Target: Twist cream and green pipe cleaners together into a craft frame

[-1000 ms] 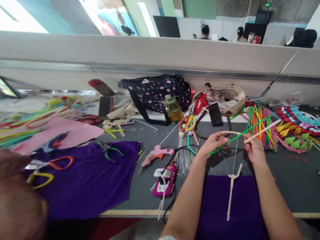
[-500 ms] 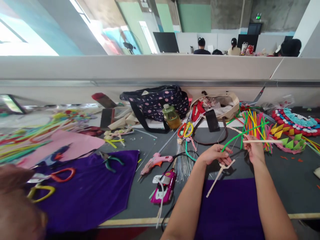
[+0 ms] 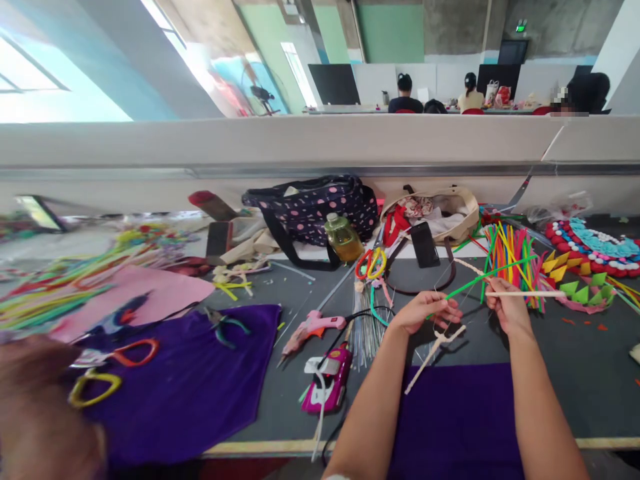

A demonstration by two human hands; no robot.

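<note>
Left hand: the left hand [image 3: 425, 311] is apart from the right, thumb and fingers pinched on a green fuzzy stem [image 3: 470, 285] that slants up to the right.
Right hand: the right hand [image 3: 507, 303] grips a pale stick [image 3: 537, 293], which points rightward.
Cream stem: a cream fuzzy stem [image 3: 467, 267] runs from above, between the hands, to the right fingertips; whether they grip it cannot be told.
Forked piece: a cream forked piece [image 3: 425, 365] is just below the left fingers, its long leg slanting down-left; its attachment is unclear.
Below the hands: a purple cloth [image 3: 457, 417] between the forearms.
Left of the forearms: a magenta device [image 3: 334, 379], a pink glue gun [image 3: 315, 325] and a bundle of wires [image 3: 367, 333].
Beyond the hands: a bundle of coloured stems [image 3: 510, 250] and a dark phone [image 3: 424, 245].
Far left: a co-worker's blurred hand [image 3: 43, 400] near scissors [image 3: 135, 351].
</note>
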